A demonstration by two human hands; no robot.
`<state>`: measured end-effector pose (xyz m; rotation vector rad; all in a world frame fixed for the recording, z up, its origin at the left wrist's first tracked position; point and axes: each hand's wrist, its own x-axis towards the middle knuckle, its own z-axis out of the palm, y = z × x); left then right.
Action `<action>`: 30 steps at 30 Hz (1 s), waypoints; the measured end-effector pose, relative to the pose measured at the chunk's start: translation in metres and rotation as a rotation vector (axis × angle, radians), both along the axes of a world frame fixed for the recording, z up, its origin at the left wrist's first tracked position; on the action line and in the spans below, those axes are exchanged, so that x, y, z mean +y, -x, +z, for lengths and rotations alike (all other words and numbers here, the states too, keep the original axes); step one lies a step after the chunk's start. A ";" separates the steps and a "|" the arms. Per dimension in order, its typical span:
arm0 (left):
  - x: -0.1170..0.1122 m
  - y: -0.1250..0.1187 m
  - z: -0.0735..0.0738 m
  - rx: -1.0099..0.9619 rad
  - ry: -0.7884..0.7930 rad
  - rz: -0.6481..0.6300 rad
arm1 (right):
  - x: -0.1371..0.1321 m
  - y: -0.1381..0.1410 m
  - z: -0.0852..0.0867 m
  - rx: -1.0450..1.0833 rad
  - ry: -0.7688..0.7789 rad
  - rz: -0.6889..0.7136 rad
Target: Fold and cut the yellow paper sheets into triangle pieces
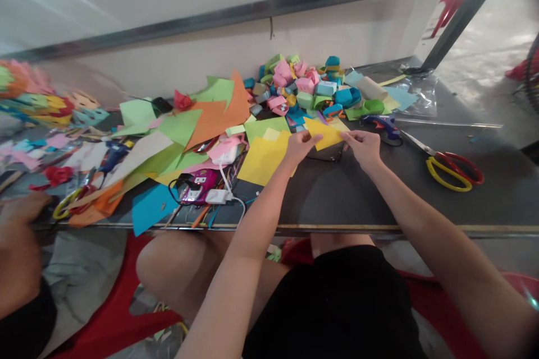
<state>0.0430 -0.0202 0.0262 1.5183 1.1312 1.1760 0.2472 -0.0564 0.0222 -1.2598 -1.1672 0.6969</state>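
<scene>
Between my two hands, raised a little over the dark table, is a piece of yellow paper (323, 133). My left hand (300, 145) pinches its left side, thumb on the near face. The right edge is pinched by my right hand (362, 146). Beneath and left of my left hand lies a larger yellow sheet (261, 160), partly over a green one. A blue glue gun (384, 126) rests just beyond my right hand. Further right lie large scissors (452, 167) with one red and one yellow handle loop.
Behind my hands is a heap of small folded paper pieces (305, 85) in pink, blue and green. Coloured sheets (219, 118) cover the left side. A purple power strip (200, 185) with plugs sits near the front edge. A co-worker's hand (25, 206) is at far left.
</scene>
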 end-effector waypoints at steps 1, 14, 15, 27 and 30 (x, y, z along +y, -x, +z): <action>0.000 0.000 0.001 0.082 0.012 -0.064 | -0.001 -0.001 0.000 -0.015 -0.005 -0.005; 0.008 0.011 0.003 0.353 -0.134 -0.032 | -0.010 0.000 0.022 -0.558 0.206 0.086; 0.007 0.011 0.004 0.339 -0.141 -0.031 | -0.010 0.001 0.021 -0.545 0.196 0.082; 0.018 0.024 -0.001 0.216 -0.123 -0.071 | -0.004 -0.005 0.004 -0.064 0.160 0.218; 0.023 0.029 -0.005 0.210 -0.108 -0.045 | -0.005 -0.004 0.004 0.070 0.184 0.273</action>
